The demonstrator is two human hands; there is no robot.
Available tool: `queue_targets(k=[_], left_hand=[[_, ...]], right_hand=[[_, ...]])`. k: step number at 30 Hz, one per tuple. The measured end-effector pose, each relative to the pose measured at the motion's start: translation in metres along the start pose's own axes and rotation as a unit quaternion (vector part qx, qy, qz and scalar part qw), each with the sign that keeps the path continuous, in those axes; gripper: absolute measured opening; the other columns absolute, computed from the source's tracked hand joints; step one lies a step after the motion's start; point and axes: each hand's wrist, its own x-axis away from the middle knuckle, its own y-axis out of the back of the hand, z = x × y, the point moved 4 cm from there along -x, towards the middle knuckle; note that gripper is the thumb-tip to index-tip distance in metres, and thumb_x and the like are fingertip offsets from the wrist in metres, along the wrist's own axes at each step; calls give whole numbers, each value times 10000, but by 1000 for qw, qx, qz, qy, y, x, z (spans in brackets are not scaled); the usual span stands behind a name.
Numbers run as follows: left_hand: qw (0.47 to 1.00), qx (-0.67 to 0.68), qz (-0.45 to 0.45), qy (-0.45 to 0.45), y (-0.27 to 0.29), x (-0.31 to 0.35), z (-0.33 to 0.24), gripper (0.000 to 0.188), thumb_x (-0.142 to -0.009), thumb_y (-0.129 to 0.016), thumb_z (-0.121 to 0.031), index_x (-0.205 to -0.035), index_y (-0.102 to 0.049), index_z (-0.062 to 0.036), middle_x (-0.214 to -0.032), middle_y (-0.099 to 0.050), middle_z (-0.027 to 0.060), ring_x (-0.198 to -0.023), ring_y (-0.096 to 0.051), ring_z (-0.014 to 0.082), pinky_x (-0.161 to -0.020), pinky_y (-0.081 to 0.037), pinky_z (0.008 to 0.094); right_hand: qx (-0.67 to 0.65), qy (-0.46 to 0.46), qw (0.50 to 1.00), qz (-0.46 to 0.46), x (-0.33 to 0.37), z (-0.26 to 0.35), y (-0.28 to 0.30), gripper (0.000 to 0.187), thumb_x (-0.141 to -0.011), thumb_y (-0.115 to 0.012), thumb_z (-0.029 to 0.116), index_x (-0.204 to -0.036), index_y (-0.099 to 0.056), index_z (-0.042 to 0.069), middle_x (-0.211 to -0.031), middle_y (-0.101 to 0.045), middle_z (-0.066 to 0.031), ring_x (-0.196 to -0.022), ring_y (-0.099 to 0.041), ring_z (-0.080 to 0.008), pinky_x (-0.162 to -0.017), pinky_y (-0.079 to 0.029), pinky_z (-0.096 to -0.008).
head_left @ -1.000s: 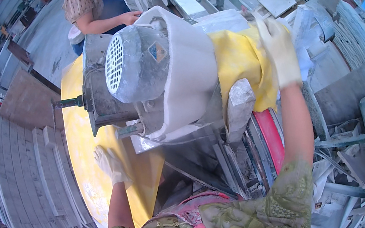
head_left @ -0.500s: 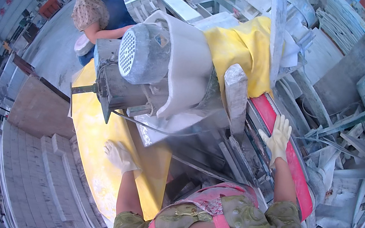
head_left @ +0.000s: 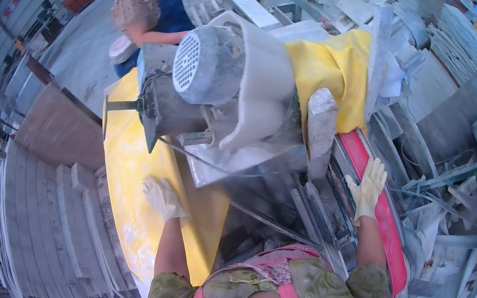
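My left hand [head_left: 164, 199], in a cream rubber glove, rests on a long yellow sheet [head_left: 129, 159] draped down the machine's left side. Its fingers are loosely bent, with nothing visible in them. My right hand [head_left: 368, 192], gloved the same way, lies with fingers spread on a red strip [head_left: 389, 250] along the machine's right edge. Between the hands and farther away sits a grey motor [head_left: 214, 66] with a round grille. A curved pale grey cover [head_left: 264, 90] stands against it. Another yellow sheet [head_left: 333, 70] hangs beyond, beside an upright worn slab [head_left: 320, 125].
Across the machine stands a co-worker [head_left: 161, 6] in a blue apron, an arm reaching toward the motor. Stacked pale boards [head_left: 40, 204] fill the left side. Broken slabs and scraps [head_left: 454, 254] lie at the right, near a dark leaning panel [head_left: 474, 119]. A cable [head_left: 216, 169] loops below the motor.
The whole view has shifted slightly, so the machine and co-worker appear farther right. My left hand's fingers look more bent; my right hand stays spread on the red strip.
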Motion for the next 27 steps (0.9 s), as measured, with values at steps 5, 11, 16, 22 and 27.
queue_targets(k=[5, 11, 16, 22, 27], left_hand=[[999, 10, -30, 18, -3, 0, 2, 573, -1033, -462, -328, -1405, -489, 106, -1460, -509, 288, -1374, -453, 441, -1189, -303, 474], [998, 25, -48, 17, -8, 0, 2, 571, -1028, -472, -326, -1408, -489, 100, -1465, -508, 283, -1387, -432, 456, -1197, -281, 495], [999, 37, -11, 29, -4, 1, -1, 594, -1022, -470, -320, -1438, -454, 104, -1503, -467, 285, -1434, -388, 430, -1225, -235, 488], [999, 36, -8, 25, 2, 2, -3, 595, -1024, -468, -318, -1437, -448, 110, -1503, -462, 291, -1432, -387, 438, -1224, -233, 492], [999, 36, -17, 15, -1, 1, -2, 588, -1025, -466, -312, -1428, -451, 117, -1494, -468, 300, -1423, -394, 446, -1220, -237, 498]], right_hand=[[12, 4, 1000, -10, -2, 1, 0, 1042, -806, -769, 492, -1579, -275, -2, -1621, -297, -253, -1514, -249, -417, -1257, -152, -511], [11, -6, 1000, -7, -2, 1, 0, 1049, -777, -816, 437, -1569, -284, 2, -1613, -320, -230, -1508, -261, -409, -1256, -175, -501], [11, -10, 1000, 1, -2, 2, 2, 1043, -787, -810, 434, -1573, -276, 4, -1615, -317, -231, -1509, -259, -407, -1257, -170, -497], [5, -7, 1000, 3, -1, 3, 4, 1038, -792, -809, 428, -1573, -275, 1, -1614, -314, -240, -1509, -260, -409, -1257, -167, -497], [3, -5, 1000, 0, -1, 1, 3, 1039, -791, -810, 429, -1573, -276, 0, -1615, -309, -246, -1508, -261, -410, -1257, -169, -498]])
